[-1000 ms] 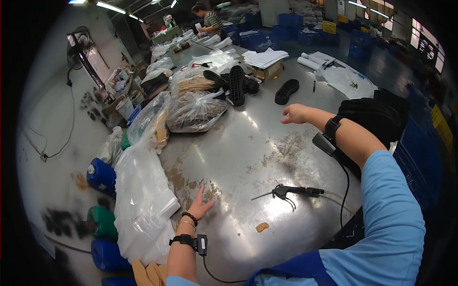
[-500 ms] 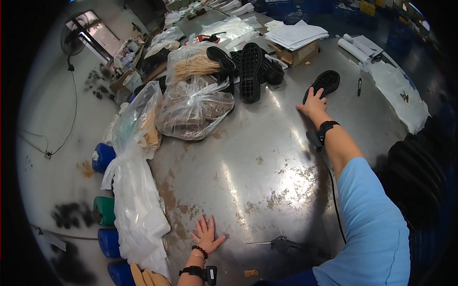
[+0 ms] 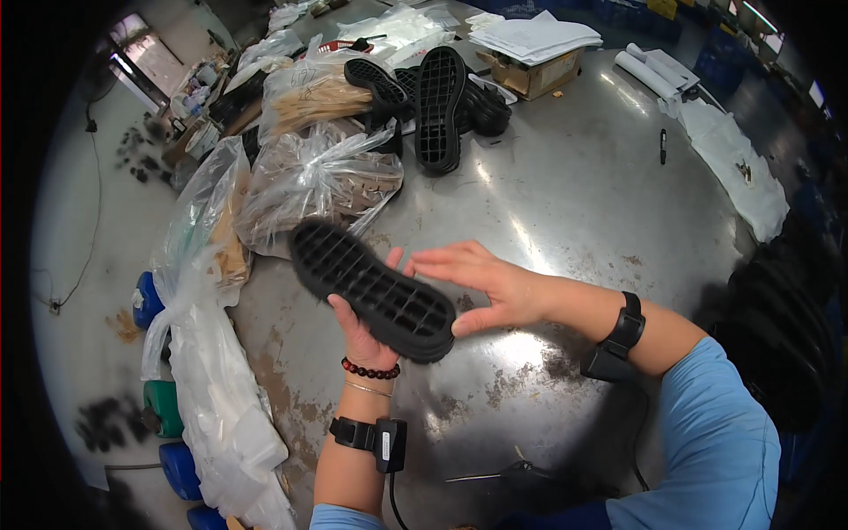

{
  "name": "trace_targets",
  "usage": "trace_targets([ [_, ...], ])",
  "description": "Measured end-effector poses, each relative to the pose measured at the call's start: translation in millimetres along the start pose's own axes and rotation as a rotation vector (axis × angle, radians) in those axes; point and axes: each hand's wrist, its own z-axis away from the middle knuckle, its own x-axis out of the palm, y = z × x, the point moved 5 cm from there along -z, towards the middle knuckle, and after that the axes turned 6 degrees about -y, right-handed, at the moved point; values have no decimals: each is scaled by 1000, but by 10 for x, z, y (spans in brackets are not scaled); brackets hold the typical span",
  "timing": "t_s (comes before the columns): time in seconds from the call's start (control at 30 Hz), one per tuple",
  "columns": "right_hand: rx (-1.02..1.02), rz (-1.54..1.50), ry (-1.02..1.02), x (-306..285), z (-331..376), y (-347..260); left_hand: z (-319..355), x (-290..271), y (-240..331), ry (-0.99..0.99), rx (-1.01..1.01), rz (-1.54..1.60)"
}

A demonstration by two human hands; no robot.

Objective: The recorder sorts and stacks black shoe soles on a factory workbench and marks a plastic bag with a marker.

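A black shoe sole (image 3: 371, 287) with a grid-like hollow face is raised above the metal table, tilted, its gridded face toward me. My left hand (image 3: 367, 340) holds it from beneath, thumb along the near edge and fingertips showing past the far edge. My right hand (image 3: 486, 283) is at the sole's right end, fingers stretched out and apart from the thumb. Its thumb tip is at the sole's edge; whether it touches I cannot tell. More black soles (image 3: 439, 110) stand in a pile at the back, one upright with its grid facing me.
Clear plastic bags (image 3: 322, 177) of tan and brown pieces lie at the left. A tool with a thin metal shaft (image 3: 521, 468) rests near the front edge. Papers (image 3: 534, 37) sit on a cardboard box (image 3: 534, 75) at the back; a black pen (image 3: 662, 146) lies at right.
My right hand has brought the sole from the far right of the table toward the middle. My left hand has risen off the table and taken hold of it.
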Motion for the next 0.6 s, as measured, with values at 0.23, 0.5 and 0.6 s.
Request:
trace_targets([
  [0.23,959,549,440,-664,-970,1801,159,-491,27,-60,-71,-27],
  [0.5,482,68,690,-695,-756,1687,282,-669,114,-47,-44,-92],
  [0.6,262,-286,483,-373,-435,948,298,-740,-10,-38,-58,-111],
])
